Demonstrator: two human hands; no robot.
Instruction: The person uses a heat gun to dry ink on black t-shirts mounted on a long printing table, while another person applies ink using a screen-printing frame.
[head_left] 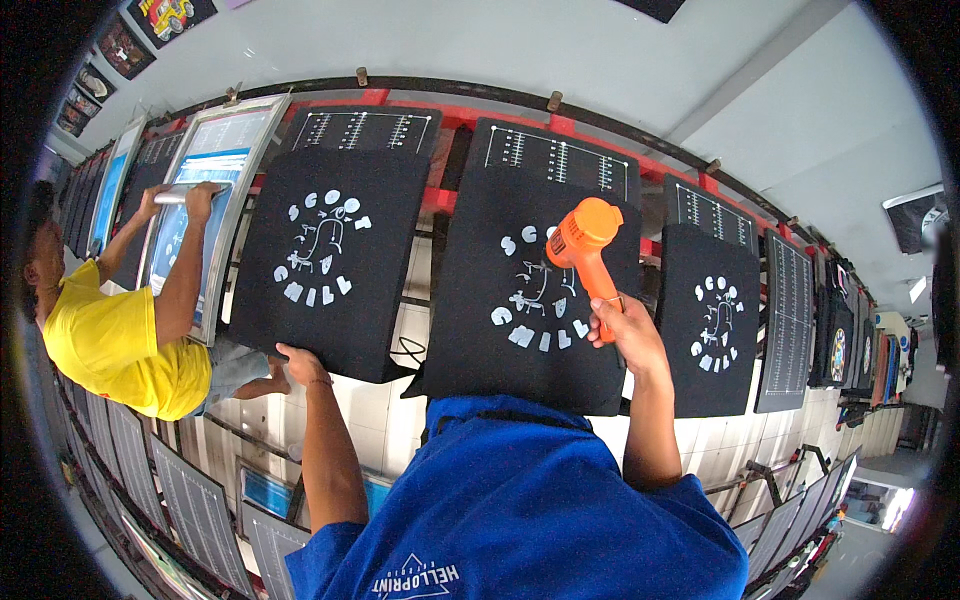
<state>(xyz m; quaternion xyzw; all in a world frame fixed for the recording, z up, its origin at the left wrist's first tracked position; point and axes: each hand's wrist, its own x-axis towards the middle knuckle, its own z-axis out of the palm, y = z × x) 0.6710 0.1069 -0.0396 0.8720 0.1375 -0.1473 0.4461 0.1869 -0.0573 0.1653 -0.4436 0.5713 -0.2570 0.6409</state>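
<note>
My right hand [627, 330] is wrapped round the handle of an orange hair dryer [585, 228]. The dryer is over a black shirt [475, 355] on the middle board, covering part of its white print of letters and a scooter-like drawing. To the left lies another black shirt [385, 260] with the same white print. At its lower left edge is my left hand [305, 365], fingers stretched out and touching or very close to the cloth; the fingertips are partly hidden. A third printed black shirt [740, 375] lies on the board to the right.
On the left, a co-worker in a yellow shirt [130, 350] grips a squeegee [187, 194] with both hands over a framed screen [208, 150]. Dark boards with white rulings [785, 325] line a red and black rail [440, 112]. More boards [200, 510] stand behind me.
</note>
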